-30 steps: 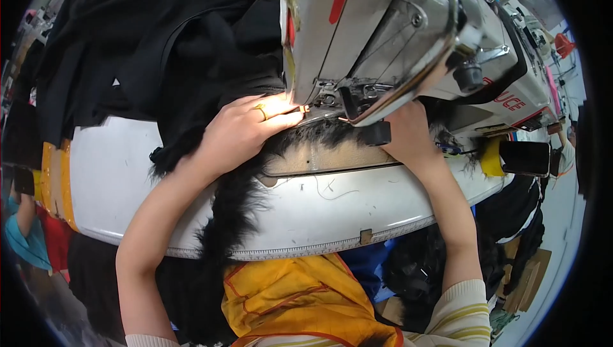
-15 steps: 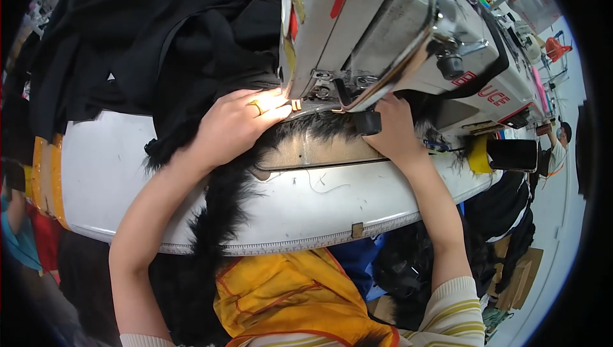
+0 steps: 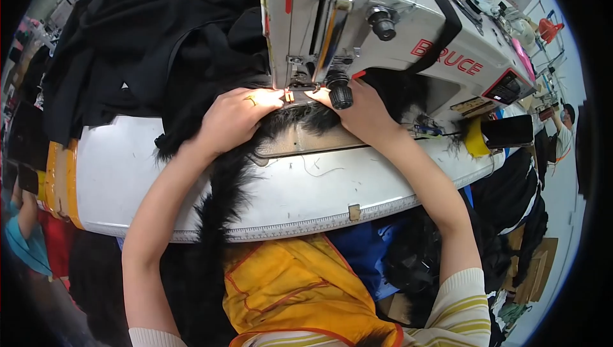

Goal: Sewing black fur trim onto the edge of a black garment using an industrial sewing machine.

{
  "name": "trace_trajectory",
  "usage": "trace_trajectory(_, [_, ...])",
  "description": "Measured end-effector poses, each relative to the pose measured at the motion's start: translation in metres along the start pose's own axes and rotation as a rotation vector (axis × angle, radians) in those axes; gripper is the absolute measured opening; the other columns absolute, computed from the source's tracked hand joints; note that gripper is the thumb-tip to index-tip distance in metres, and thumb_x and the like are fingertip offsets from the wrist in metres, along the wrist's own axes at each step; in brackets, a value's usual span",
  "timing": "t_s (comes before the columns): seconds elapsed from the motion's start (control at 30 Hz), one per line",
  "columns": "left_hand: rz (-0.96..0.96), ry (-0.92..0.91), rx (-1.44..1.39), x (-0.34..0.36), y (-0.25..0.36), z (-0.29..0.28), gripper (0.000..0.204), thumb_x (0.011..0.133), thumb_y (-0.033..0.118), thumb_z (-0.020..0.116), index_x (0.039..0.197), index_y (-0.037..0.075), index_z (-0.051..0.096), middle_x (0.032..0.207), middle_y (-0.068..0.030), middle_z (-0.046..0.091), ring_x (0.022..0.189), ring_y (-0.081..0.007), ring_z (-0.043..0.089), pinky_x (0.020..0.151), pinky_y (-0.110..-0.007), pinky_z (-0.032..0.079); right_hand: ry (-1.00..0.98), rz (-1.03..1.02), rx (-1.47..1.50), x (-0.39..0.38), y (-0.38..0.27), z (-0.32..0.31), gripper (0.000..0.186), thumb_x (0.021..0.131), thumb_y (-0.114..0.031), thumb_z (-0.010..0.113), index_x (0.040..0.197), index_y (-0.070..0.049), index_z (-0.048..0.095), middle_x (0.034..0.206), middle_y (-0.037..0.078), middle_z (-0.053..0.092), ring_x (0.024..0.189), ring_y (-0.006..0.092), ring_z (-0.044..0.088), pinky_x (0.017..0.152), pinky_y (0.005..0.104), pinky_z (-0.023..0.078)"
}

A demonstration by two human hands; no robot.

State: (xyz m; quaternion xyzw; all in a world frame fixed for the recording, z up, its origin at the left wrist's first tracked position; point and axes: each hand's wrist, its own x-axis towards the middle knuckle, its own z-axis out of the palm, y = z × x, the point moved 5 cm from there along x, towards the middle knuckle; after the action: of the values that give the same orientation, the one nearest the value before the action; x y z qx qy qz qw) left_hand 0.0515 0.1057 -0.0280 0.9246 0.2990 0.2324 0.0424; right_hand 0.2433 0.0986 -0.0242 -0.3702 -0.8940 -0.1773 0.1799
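Observation:
Under the lit needle area of a white sewing machine [image 3: 357, 34] lies black fabric [image 3: 211, 59] edged with a fluffy black fur strip [image 3: 223, 200]. My left hand [image 3: 233, 117], a ring on one finger, presses the fabric just left of the presser foot [image 3: 297, 94], thumb and fingers closed on its edge. To the right of the foot, my right hand [image 3: 364, 114] pinches the same work, its fingertips close to the needle; a black knob [image 3: 341, 94] hides part of them. From beneath my left hand the fur strip hangs over the table's front edge.
The white table [image 3: 128, 174] carries a ruler tape [image 3: 306, 224] along its curved front edge. A phone [image 3: 507, 131] stands at the right beside yellow tape [image 3: 476, 139]. A yellow-orange apron [image 3: 300, 289] covers my lap. Another person [image 3: 563, 131] is at the far right.
My right hand has moved left, its fingertips now close beside the presser foot. My left hand stays on the fabric. The view has shifted, so the machine appears turned and farther left.

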Motion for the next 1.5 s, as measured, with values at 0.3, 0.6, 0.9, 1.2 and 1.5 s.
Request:
trace_trajectory(0.3, [-0.199, 0.200, -0.306, 0.000, 0.036, -0.042, 0.030, 0.073, -0.001, 0.067, 0.102, 0.005, 0.063, 0.107, -0.0101, 0.064, 0.099, -0.0246, 0.060, 0.085, -0.031, 0.047, -0.097, 0.135, 0.517, -0.009, 0.007, -0.007, 0.030, 0.068, -0.001, 0.056, 0.098, -0.004, 0.057, 0.110, 0.008, 0.059, 0.109, 0.0248, 0.052, 0.086, 0.0360, 0.047])
trace_trajectory(0.6, [-0.356, 0.610, -0.271, 0.015, 0.071, -0.072, 0.018, 0.071, 0.003, 0.073, 0.088, 0.004, 0.068, 0.075, -0.0045, 0.053, 0.069, -0.0141, 0.055, 0.061, -0.025, 0.045, -0.093, 0.158, 0.550, -0.011, 0.009, -0.008, 0.024, 0.070, -0.003, 0.056, 0.093, -0.001, 0.056, 0.109, 0.011, 0.059, 0.110, 0.0275, 0.052, 0.089, 0.0371, 0.046])
trace_trajectory(0.9, [-0.564, 0.683, -0.547, 0.011, 0.065, -0.045, 0.019, 0.071, 0.003, 0.073, 0.088, 0.002, 0.068, 0.074, -0.0039, 0.054, 0.067, -0.0115, 0.052, 0.063, -0.023, 0.043, -0.119, 0.164, 0.550, -0.010, 0.007, -0.007, 0.020, 0.070, -0.004, 0.057, 0.090, -0.001, 0.055, 0.104, 0.012, 0.059, 0.107, 0.0288, 0.053, 0.086, 0.0385, 0.046])
trace_trajectory(1.2, [-0.138, 0.659, -0.070, 0.000, 0.091, -0.071, 0.018, 0.062, 0.002, 0.075, 0.072, 0.006, 0.060, 0.085, -0.0030, 0.061, 0.075, -0.0205, 0.058, 0.067, -0.028, 0.049, -0.082, 0.138, 0.582, -0.012, 0.006, -0.012, 0.053, 0.068, -0.001, 0.055, 0.120, -0.013, 0.056, 0.112, 0.012, 0.056, 0.106, 0.0307, 0.052, 0.092, 0.0370, 0.043])
trace_trajectory(1.5, [-0.492, 0.224, -0.327, 0.018, 0.046, -0.020, 0.015, 0.073, 0.004, 0.072, 0.083, 0.000, 0.062, 0.076, -0.0080, 0.063, 0.066, -0.0150, 0.061, 0.060, -0.026, 0.046, 0.013, 0.131, 0.716, -0.015, 0.010, -0.014, 0.037, 0.067, 0.000, 0.056, 0.103, -0.004, 0.060, 0.105, 0.013, 0.057, 0.104, 0.0301, 0.053, 0.087, 0.0381, 0.045])
